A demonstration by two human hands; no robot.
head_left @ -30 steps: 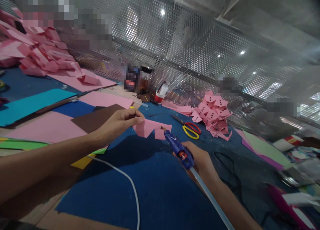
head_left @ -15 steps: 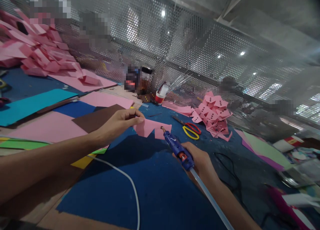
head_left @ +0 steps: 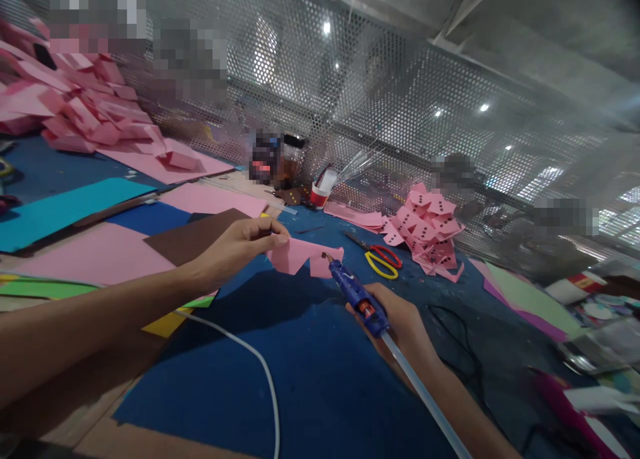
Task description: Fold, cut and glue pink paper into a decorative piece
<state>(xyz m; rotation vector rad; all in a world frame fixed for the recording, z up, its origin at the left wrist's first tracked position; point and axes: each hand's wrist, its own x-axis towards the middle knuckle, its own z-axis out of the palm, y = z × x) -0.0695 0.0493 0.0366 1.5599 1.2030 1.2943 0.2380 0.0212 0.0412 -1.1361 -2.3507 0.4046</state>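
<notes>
My left hand [head_left: 239, 243] pinches a pink paper cut-out [head_left: 303, 255] and holds it above the blue table sheet [head_left: 300, 366]. My right hand [head_left: 400, 322] is wrapped round a blue hot glue gun [head_left: 356, 296] with a clear glue stick [head_left: 425, 399] trailing from its back. The gun's nozzle touches the right edge of the pink cut-out. A white cord [head_left: 250, 359] runs across the blue sheet below my left arm.
Red and yellow scissors [head_left: 381, 257] lie beyond the gun, beside a heap of pink dotted cut-outs [head_left: 429, 229]. Pink, brown, teal and blue sheets [head_left: 125, 226] cover the left side, with a big pink pile [head_left: 65, 106] behind. A perforated metal screen [head_left: 380, 106] closes the back.
</notes>
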